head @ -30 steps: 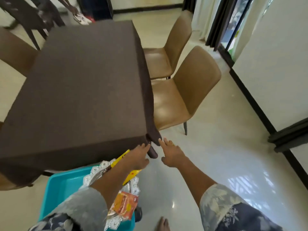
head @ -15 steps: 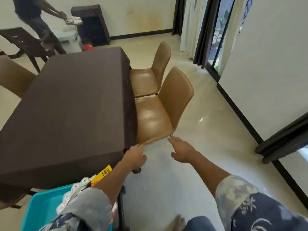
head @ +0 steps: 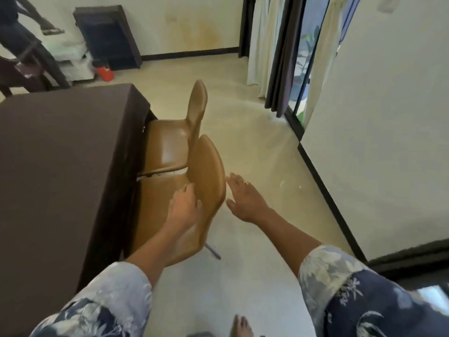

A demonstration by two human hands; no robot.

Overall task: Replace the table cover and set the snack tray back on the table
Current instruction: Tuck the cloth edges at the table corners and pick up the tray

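Note:
The dark brown table cover (head: pixel 60 166) lies smooth over the table on the left, hanging down its right side. My left hand (head: pixel 183 205) is over the near tan chair (head: pixel 206 176), its fingers touching the front face of the backrest, and it holds nothing. My right hand (head: pixel 245 198) hovers open just right of the same backrest, fingers spread, a ring on one finger. The snack tray is out of view.
A second tan chair (head: pixel 175 142) is tucked under the table beyond the near one. A dark cabinet (head: pixel 107 37), a red bottle (head: pixel 105 70) and a person (head: pixel 17 27) stand at the back left. Curtains (head: pixel 279 57) and a glass door are at the right. My bare foot (head: pixel 240 327) is below.
My view has risen and turned right; the blue tub with the snack tray has dropped out of view. Both hands left the cover's corner and moved to the near chair's backrest.

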